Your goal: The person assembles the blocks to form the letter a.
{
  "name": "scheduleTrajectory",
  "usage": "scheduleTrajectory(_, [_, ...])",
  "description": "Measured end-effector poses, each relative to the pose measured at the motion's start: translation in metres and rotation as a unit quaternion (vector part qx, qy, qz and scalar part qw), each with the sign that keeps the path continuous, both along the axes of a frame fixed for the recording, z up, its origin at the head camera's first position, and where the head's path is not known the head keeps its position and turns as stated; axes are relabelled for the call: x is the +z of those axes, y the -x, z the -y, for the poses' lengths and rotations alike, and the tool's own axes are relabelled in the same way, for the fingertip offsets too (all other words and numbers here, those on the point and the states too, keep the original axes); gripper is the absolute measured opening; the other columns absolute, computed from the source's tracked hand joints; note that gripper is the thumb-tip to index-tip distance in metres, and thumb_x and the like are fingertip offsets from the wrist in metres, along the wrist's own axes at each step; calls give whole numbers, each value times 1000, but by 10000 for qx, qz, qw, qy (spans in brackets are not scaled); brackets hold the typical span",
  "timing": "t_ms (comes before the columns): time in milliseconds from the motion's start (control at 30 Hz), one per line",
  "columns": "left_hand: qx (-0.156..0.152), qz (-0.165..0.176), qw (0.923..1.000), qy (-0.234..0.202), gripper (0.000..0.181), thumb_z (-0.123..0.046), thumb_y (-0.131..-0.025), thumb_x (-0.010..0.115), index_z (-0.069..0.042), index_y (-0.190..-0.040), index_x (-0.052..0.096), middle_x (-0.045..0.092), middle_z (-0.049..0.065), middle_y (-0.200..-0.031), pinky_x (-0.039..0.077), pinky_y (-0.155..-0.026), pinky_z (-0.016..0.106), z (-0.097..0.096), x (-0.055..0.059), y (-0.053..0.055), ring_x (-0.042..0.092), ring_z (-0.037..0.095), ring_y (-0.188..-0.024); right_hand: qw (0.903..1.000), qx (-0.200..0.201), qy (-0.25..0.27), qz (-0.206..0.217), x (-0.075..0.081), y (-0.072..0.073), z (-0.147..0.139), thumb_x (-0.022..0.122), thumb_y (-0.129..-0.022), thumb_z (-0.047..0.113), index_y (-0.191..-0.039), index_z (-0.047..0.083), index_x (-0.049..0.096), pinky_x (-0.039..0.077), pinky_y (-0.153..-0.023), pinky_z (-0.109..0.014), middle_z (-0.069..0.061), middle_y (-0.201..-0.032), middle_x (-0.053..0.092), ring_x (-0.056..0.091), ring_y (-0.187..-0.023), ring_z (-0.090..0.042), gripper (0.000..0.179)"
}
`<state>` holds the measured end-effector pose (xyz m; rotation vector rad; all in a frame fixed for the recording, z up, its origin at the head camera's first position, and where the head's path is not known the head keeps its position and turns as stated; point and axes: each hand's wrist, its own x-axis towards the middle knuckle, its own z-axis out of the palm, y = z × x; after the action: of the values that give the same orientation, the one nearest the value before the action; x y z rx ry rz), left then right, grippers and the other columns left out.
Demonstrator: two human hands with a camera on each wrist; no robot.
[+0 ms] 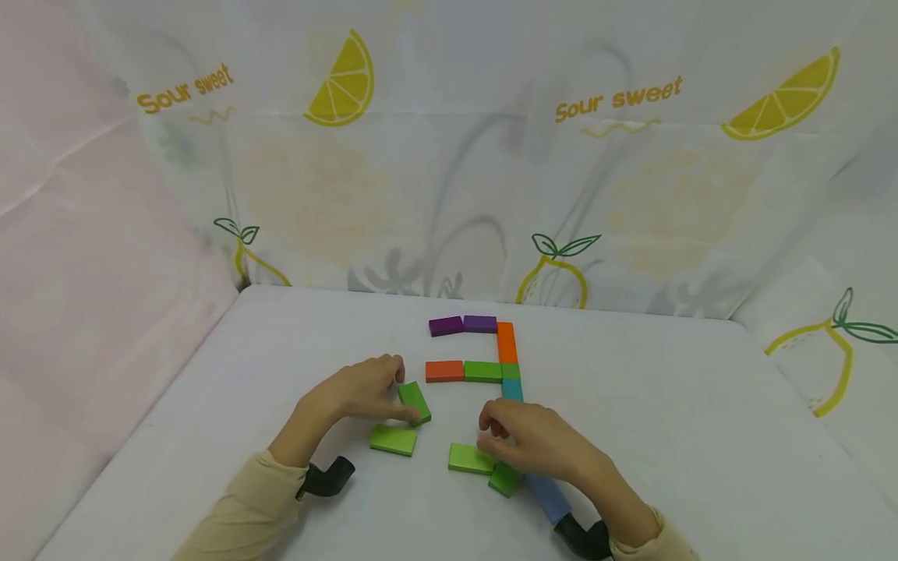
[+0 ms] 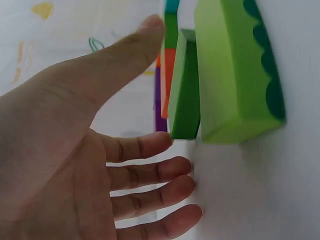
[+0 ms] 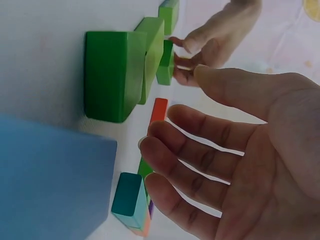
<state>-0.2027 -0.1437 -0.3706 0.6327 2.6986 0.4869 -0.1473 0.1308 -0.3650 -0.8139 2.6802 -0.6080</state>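
My left hand (image 1: 361, 389) is at a green block (image 1: 414, 403) lying aslant, its thumb tip over the near end and its fingertips by the far end. In the left wrist view the thumb and fingers are spread apart beside that green block (image 2: 184, 95). A light green block (image 1: 393, 440) lies just nearer. My right hand (image 1: 540, 436) hovers with loosely bent fingers and nothing in them. Below it are another light green block (image 1: 466, 458) and a green block (image 1: 504, 480) touching its end. A long blue block (image 1: 549, 500) lies partly hidden under the right hand.
Beyond the hands, a teal block (image 1: 513, 390), a small green block (image 1: 510, 372) and an orange block (image 1: 507, 343) form a column. A green block (image 1: 482, 372) and a red-orange block (image 1: 445, 372) branch left, as do two purple blocks (image 1: 480, 324). A printed curtain (image 1: 435, 156) backs the white table (image 1: 666, 436).
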Motion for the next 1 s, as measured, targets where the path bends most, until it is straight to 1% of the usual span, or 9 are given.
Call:
scheduleTrajectory(100, [108, -154, 9994, 275, 64, -56, -67, 77, -10, -103, 51, 52, -1, -91, 43, -63, 30, -6, -3, -2, 47, 14, -81, 10000, 48, -45, 0, -1, -2, 3, 63, -89, 31, -101, 17, 61, 46, -67, -22, 11, -83, 56, 50, -74, -5, 19])
scheduleTrajectory(233, [23, -297, 9990, 346, 62, -53, -66, 80, -10, -101, 52, 51, -1, -91, 46, -66, 33, -7, -6, -1, 48, 14, -81, 9998, 130, -120, -72, -4, -5, 6, 67, -86, 31, -101, 16, 62, 46, -66, -22, 9, -87, 57, 50, -74, -4, 23])
scheduleTrajectory(400, [-148, -287, 9993, 192, 59, -50, -67, 80, -11, -102, 54, 53, -1, -96, 48, -75, 33, -6, -8, 2, 49, 13, -86, 9991, 258, -261, -211, -6, -8, 8, 71, -82, 34, -102, 15, 62, 45, -64, -21, 8, -89, 56, 49, -74, -2, 29])
scheduleTrajectory(600, [-315, -210, 9992, -117, 55, -43, -69, 81, -10, -105, 56, 54, -1, -94, 46, -78, 32, -3, -8, 5, 48, 12, -86, 9984, 350, -368, -244, -8, -9, 10, 73, -81, 33, -103, 15, 62, 46, -66, -21, 9, -88, 56, 48, -75, -1, 31])
scheduleTrajectory(800, [-352, -133, 9990, -246, 54, -36, -71, 82, -10, -111, 57, 57, 1, -98, 47, -85, 34, -1, -7, 5, 52, 15, -91, 9978, 440, -372, -322, -11, -9, 11, 74, -81, 32, -101, 15, 63, 46, -67, -20, 11, -88, 56, 46, -74, 0, 28])
scheduleTrajectory(1000, [-319, -72, 9989, -340, 53, -33, -72, 81, -10, -114, 58, 58, 3, -100, 48, -87, 36, 0, -6, 6, 54, 18, -94, 9969, 565, -363, -406, -11, -9, 10, 74, -81, 30, -100, 15, 64, 46, -66, -19, 9, -90, 58, 46, -74, 0, 26])
